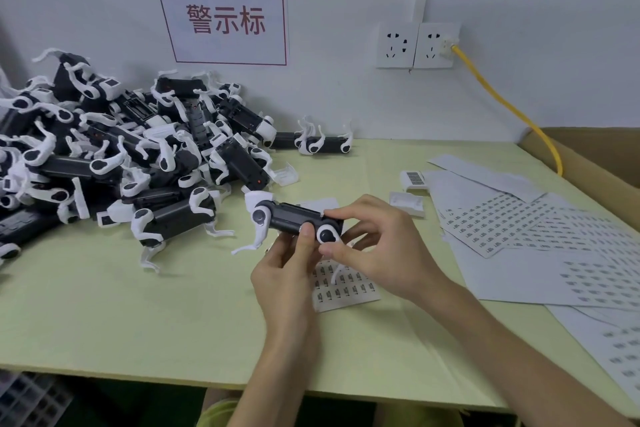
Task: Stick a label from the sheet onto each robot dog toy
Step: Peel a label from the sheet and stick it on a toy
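One black-bodied, white-legged plastic robot dog toy (294, 218) is held above the pale green tabletop (138, 305), directly over a small white label sheet (343, 288), apparently to keep labels close at hand. The left hand (287, 274) grips the toy from below, thumb pressed on its side, steadying it. The right hand (377, 246) pinches the toy's rear end, fingers curled, probably seating a label; no label itself is discernible. A heap of similar toys (121, 156) lies left, partly cut off. Larger printed sheets (519, 225) lie right, print illegible.
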Available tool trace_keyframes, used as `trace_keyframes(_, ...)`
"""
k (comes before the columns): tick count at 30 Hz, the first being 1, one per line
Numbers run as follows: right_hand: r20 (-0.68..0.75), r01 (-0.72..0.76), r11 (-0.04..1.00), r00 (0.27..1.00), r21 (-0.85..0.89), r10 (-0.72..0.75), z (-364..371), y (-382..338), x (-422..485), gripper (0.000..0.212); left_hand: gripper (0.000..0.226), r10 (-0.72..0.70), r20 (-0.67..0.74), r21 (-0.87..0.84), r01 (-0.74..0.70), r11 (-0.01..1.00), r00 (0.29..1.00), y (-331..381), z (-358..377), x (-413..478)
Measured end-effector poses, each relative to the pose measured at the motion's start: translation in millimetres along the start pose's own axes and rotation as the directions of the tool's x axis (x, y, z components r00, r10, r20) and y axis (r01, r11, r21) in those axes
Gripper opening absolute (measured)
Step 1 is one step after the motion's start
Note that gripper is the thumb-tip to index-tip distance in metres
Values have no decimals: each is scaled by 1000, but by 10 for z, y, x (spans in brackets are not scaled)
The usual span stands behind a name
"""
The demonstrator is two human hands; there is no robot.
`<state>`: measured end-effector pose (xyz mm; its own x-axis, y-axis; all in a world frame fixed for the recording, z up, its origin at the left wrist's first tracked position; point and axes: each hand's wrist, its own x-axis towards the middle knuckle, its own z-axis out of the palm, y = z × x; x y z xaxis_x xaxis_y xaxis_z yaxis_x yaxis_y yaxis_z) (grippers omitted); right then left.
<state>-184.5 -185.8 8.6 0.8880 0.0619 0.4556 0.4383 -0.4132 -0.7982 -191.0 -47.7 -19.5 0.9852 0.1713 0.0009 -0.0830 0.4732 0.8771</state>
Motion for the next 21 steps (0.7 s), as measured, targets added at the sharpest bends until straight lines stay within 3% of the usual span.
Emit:
trace_keyframes(13,-10,-55,998,998,39,56,0,-49,10,37,28,17,-61,-38,-19,999,998,-6,33,4)
trace_keyframes(18,-45,-92,991,994,93,97,-47,-38,11,26,32,-38,-116,-119,24,993,992,40,32,20)
trace_keyframes(21,-56,-118,988,991,98,124,-60,-28,20,26,30,-80,-44,-144,73,987,996,74,59,-18)
